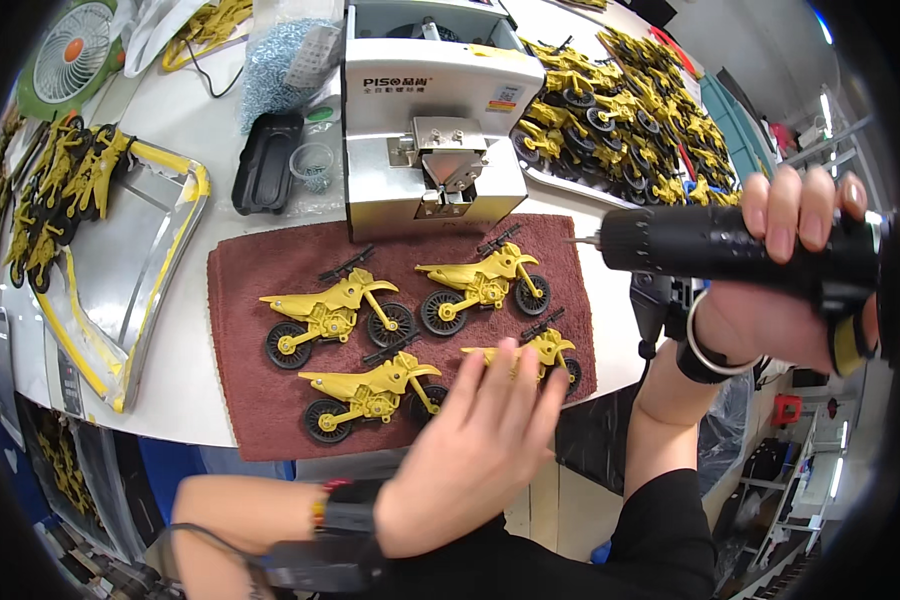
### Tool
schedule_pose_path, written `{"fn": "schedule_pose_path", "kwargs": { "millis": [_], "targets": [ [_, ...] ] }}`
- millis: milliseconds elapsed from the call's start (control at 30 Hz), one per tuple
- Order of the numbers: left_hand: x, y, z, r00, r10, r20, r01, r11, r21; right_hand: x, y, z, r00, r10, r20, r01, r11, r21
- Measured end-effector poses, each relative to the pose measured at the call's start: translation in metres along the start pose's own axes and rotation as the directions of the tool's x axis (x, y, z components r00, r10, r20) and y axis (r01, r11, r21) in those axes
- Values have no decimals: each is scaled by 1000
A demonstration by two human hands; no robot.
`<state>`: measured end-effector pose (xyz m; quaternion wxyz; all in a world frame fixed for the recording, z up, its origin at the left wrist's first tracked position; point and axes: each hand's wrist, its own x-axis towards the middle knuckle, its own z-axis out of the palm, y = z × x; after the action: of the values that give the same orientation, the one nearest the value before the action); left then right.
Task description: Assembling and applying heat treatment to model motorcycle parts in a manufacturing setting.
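In my right hand [745,318] is a black electric screwdriver [675,240], fingers wrapped round its body and its thin bit pointing left above the mat's right edge. My left hand [475,450], slightly blurred, has its fingers stretched out over the near right toy motorcycle [552,346] and partly covers it; whether it touches is unclear. That yellow toy with black wheels lies on its side on a brown cloth [245,350]. Three like it lie there too: a far left motorcycle [332,312], a far right motorcycle [487,284] and a near left motorcycle [375,395].
Behind the cloth stands a silver and white screw-feeding machine [390,120]. Beside it are a bag of small screws [280,75], a black tray [260,165] and a small clear cup [312,165]. Many motorcycles [610,125] fill a tray at right; others lie on a taped metal tray [145,270] at left.
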<state>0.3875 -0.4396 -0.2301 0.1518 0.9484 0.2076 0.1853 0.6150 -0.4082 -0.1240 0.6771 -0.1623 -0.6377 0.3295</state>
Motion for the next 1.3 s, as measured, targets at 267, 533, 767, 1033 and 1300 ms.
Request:
{"fn": "schedule_pose_path", "kwargs": {
  "millis": [267,533,767,1033,1300],
  "targets": [
    [42,0,59,922,-354,-156,346,935,-80,45,46,25,983,148,106,-164,973,165],
    [42,-1,61,917,-384,-113,377,923,-79,60,70,29,972,169,166,-192,972,138],
    [43,-1,57,909,-407,-92,398,912,-102,63,82,28,959,185,217,-206,975,80],
    [42,0,65,921,-389,31,388,907,-164,26,61,50,896,267,354,-303,952,49],
    [44,-4,66,918,-392,-68,377,911,-166,-17,60,76,955,262,138,-257,965,-54]
  ]
}}
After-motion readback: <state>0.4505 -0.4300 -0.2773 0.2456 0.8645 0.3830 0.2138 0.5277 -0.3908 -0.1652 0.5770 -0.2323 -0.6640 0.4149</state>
